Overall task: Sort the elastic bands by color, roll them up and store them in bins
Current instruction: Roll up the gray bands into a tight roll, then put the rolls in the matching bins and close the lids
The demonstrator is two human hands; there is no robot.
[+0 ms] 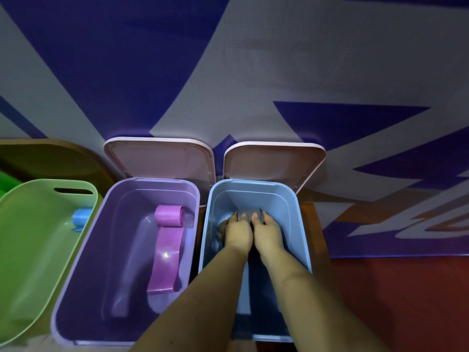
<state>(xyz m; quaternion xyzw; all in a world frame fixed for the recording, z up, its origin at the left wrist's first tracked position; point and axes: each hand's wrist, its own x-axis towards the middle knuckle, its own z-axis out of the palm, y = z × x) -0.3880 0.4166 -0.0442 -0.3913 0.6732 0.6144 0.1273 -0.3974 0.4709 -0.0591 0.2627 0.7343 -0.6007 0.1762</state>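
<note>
1. Both hands are down inside the blue bin point(256, 196), side by side at its far end.
2. A dark band point(250, 214) lies on the bin floor just under and beyond the fingertips; its colour reads grey-blue in the dim light.
3. Left hand point(238, 231): fingers curled down onto the band's left part, gripping it.
4. Right hand point(267, 232): fingers curled onto the band's right part, gripping it likewise.
5. Purple bin point(127, 250), just left of the blue one, holds a pink band point(166, 250), partly rolled at its far end, tail lying loose toward the near wall.
6. Green tub point(38, 237) at far left; a rolled light-blue band point(81, 217) rests against its right wall.
7. Both bin lids stand open against the wall behind.
</note>
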